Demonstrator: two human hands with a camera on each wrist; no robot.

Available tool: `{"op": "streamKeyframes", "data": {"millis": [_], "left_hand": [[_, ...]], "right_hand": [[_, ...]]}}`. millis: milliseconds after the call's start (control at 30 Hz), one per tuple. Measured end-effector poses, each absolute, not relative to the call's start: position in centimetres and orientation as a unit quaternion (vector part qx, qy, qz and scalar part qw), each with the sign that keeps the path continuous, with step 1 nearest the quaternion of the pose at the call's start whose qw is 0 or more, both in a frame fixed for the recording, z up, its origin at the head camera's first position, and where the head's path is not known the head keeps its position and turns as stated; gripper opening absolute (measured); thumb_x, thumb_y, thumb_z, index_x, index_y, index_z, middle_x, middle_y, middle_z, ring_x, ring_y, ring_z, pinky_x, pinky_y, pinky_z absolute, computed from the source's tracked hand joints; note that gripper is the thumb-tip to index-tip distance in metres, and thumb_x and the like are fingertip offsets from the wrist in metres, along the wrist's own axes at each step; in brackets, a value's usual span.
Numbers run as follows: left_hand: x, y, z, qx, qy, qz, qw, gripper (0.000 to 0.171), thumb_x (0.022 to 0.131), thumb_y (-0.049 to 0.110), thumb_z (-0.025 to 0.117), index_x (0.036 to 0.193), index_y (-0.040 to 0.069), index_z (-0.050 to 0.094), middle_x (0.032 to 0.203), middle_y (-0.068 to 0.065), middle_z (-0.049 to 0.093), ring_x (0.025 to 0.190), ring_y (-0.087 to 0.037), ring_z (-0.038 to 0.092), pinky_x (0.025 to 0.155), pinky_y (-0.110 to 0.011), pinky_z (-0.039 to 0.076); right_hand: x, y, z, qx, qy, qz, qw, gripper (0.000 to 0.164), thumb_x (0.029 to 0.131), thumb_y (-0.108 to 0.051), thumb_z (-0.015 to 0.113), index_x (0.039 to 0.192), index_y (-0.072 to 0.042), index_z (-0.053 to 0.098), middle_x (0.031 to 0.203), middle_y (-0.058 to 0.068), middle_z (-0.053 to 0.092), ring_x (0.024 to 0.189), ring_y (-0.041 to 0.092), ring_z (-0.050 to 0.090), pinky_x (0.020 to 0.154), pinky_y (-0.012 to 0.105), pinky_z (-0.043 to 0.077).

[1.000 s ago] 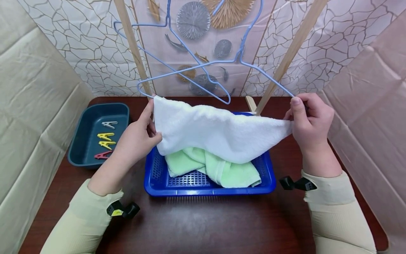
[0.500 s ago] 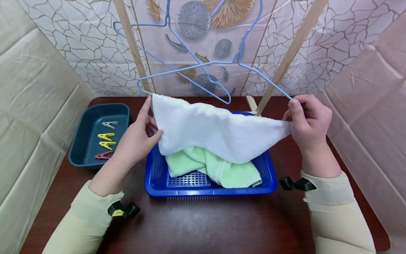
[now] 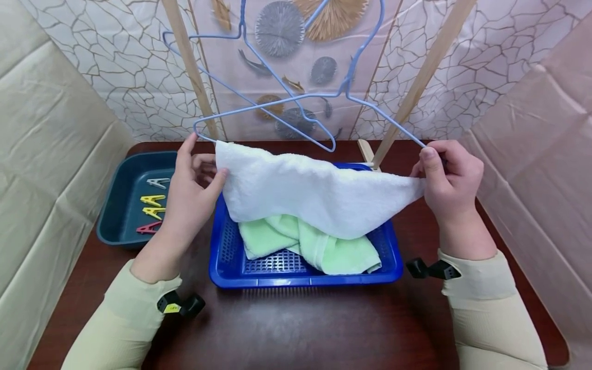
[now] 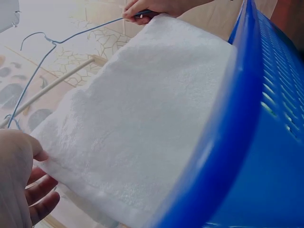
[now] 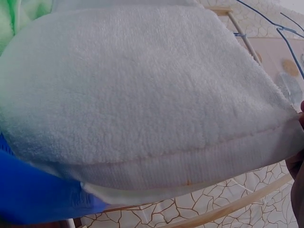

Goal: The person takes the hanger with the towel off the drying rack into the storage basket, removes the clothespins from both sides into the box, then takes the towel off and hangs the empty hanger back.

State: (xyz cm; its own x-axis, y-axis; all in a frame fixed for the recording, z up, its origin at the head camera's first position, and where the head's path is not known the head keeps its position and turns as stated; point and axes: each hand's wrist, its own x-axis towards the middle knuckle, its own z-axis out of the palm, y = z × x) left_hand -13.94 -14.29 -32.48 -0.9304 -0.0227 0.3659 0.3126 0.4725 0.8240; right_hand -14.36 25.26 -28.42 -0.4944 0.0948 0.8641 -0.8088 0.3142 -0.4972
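Note:
A white towel [image 3: 300, 190] drapes over the lower bar of a blue wire hanger [image 3: 277, 104]. My right hand [image 3: 455, 177] grips the hanger's right end together with the towel's right corner, thumb on the near side. At the other end, my left hand [image 3: 191, 190] has its index fingertip at the hanger's left corner, while its thumb touches the towel's left edge. In the left wrist view, the fingers [image 4: 45, 209] of that hand lie spread beside the cloth edge. Below the towel, light green towels [image 3: 342, 254] lie in a blue basket [image 3: 305, 280].
A dark teal tray [image 3: 108, 234] on the left holds several clothespins [image 3: 152, 200], partly behind my left hand. Another blue hanger [image 3: 277, 77] hangs behind, between two wooden posts [image 3: 425, 77]. The brown table [image 3: 296, 329] extends in front of the basket.
My left hand has shifted left and its fingers have spread, the index reaching the hanger's corner. The hanger's left end now sticks out farther past the towel. My right hand keeps its hold.

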Motion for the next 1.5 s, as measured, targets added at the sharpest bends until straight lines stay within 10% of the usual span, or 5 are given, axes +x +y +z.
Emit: {"op": "streamKeyframes", "data": {"millis": [600,1500], "left_hand": [[-12.2,-13.0,-30.0,-0.063,-0.806,-0.553,0.198,0.060,0.089,0.014,0.060,0.138,0.021,0.027,0.100,-0.006,0.060,0.085,-0.012,0.056,0.075,-0.020,0.047],[-11.7,-12.8,-30.0,-0.054,-0.839,-0.518,0.159,0.072,0.090,0.014,0.059,0.147,0.032,0.019,0.098,-0.006,0.059,0.085,-0.013,0.057,0.075,-0.022,0.048]], "right_hand": [[-14.6,25.2,-28.6,0.259,-0.693,0.520,0.427,0.033,0.087,-0.008,0.061,0.072,0.020,0.051,0.053,0.011,0.052,0.048,0.005,0.053,0.051,0.017,0.044],[-14.3,25.4,-28.5,0.226,-0.712,0.500,0.438,0.030,0.088,-0.007,0.060,0.073,0.019,0.054,0.055,0.011,0.050,0.048,0.004,0.052,0.051,0.016,0.045]]}}
